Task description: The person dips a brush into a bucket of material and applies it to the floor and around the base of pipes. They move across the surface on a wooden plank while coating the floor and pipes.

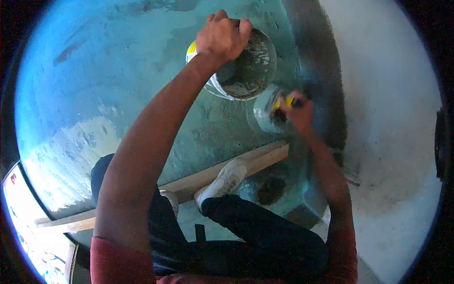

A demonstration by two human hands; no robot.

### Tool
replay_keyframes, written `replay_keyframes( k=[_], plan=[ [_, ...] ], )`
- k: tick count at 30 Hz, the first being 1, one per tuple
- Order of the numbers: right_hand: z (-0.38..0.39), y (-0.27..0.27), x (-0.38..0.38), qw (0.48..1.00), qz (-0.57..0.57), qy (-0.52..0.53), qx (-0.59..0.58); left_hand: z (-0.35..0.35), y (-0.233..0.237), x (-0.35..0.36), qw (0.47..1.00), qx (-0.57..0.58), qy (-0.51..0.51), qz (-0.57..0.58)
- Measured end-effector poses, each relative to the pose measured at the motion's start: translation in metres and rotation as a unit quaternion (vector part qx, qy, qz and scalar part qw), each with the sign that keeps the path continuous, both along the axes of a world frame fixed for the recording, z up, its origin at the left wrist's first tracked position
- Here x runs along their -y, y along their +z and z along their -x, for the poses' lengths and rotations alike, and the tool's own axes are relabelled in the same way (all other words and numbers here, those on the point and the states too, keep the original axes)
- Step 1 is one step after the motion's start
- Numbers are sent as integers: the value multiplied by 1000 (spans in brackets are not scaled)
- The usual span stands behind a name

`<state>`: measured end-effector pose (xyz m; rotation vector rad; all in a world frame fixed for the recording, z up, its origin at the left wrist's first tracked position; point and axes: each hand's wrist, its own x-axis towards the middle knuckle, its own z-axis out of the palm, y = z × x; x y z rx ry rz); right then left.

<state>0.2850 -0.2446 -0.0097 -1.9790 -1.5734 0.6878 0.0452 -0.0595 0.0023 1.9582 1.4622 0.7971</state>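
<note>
While the left hand [224, 40] is closed over the far rim of the bucket [264, 52], the right hand [301, 113] grips a yellow-marked tool [289, 102] just beside it. Blur hides the tool's head; whether it touches the floor [142, 57] cannot be told.

Sound practice, in my judgement: hold the bucket firm at the rim, keep the tool's wrist loose, work with short overlapping strokes and even pressure, and avoid scuffing damp patches with a shoe [227, 180].

Materials noted: the bucket is round and pale outside, its inner wall smeared with grey-brown residue. The floor is blue-green, mottled and partly glossy. A dark, matt-looking band [326, 71] curves between it and the smoother, pale wall [388, 94]. A straight, square-edged wooden plank [267, 158] lies by the shoe.
</note>
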Motion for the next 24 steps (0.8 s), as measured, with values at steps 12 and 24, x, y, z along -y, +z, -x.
replay_keyframes(
  k=[12,24],
  plan=[
    [-87,-8,-32,997,25,-70,34,3,-10,-2,1000,-15,4,-4],
    [20,21,9,966,176,183,48,2,-12,-2,1000,-3,10,-6]
  ],
)
